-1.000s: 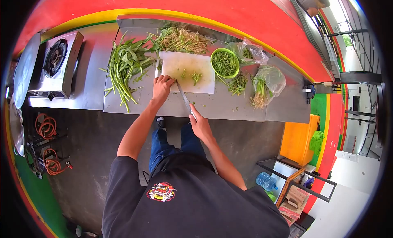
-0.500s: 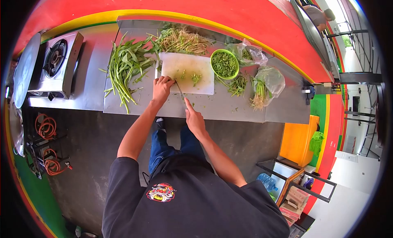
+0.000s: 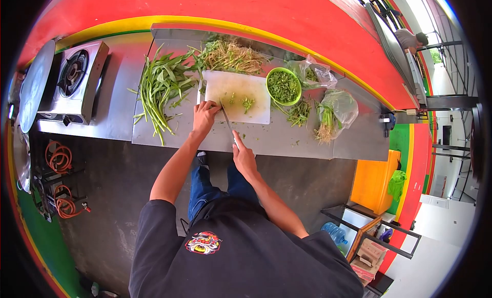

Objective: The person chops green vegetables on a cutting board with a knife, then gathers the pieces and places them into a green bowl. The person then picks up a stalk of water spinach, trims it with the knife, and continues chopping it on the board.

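Note:
A white cutting board (image 3: 259,87) lies on the steel counter, its middle stained green. At its near left corner my left hand (image 3: 205,117) is closed with fingers bent and pressed together; what they pinch is too small to make out. My right hand (image 3: 244,158) grips the handle of a knife (image 3: 227,117). The blade slants up and left across the board's front edge, its tip close beside my left fingertips. Small heaps of chopped greens (image 3: 248,104) sit on the board to the right of the blade. A green bowl (image 3: 296,99) full of chopped greens stands right of the board.
Long-stemmed leafy greens (image 3: 163,82) spread left of the board, and rooted stalks (image 3: 233,56) lie behind it. Right of the bowl are loose sprigs (image 3: 299,113) and a plastic bag (image 3: 344,105) around a rooted bunch. A gas stove (image 3: 74,80) stands far left. Another person (image 3: 407,39) appears top right.
My right hand has drawn the knife slightly back toward me. My left hand keeps its place at the board's corner. The whole view has shifted a little.

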A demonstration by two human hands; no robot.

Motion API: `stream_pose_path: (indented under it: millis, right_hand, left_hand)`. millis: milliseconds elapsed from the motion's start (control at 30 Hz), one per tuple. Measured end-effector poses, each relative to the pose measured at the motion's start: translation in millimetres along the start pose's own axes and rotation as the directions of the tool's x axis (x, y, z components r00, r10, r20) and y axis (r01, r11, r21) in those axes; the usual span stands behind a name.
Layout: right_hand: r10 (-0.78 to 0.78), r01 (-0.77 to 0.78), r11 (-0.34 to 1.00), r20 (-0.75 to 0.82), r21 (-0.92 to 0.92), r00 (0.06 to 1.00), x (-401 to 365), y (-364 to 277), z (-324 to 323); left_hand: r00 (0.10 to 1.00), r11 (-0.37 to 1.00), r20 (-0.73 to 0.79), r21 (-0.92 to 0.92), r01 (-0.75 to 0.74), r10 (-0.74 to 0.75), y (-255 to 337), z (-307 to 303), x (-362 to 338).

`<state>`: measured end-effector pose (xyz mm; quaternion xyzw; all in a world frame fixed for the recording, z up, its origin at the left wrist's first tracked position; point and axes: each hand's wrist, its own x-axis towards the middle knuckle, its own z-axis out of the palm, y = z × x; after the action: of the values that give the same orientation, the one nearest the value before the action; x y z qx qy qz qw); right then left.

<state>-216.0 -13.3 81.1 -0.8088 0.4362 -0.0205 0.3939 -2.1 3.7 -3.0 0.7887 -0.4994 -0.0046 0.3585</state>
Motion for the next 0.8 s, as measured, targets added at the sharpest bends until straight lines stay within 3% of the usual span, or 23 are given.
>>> stream_pose_path:
  millis: [167, 300, 367, 667, 800]
  right_hand:
    - [-0.141, 0.127, 0.983, -0.097, -0.131, 0.985, 18, 10, 16]
    - [-0.234, 0.228, 0.972, -0.207, -0.051, 0.950, 19, 3, 12]
    - [0.082, -0.082, 0.997, 0.056, 0.000, 0.995, 9, -12, -6]
    - [-0.100, 0.109, 0.987, -0.085, 0.117, 0.991, -8, 5, 9]
    - [-0.068, 0.074, 0.991, -0.057, 0.111, 0.996, -8, 3, 11]
  left_hand:
    - [1.000, 1.000, 0.005, 0.019, 0.005, -0.005, 3, -2, -1]
    - [0.999, 0.999, -0.020, 0.010, 0.047, -0.046, 5, -1, -2]
    - [0.998, 0.998, -0.024, 0.005, 0.057, -0.057, 6, 0, -2]
    - [0.998, 0.997, -0.025, -0.035, 0.063, -0.064, 5, 0, -3]
    - [0.999, 0.999, 0.005, -0.025, 0.043, -0.043, 3, -1, -4]
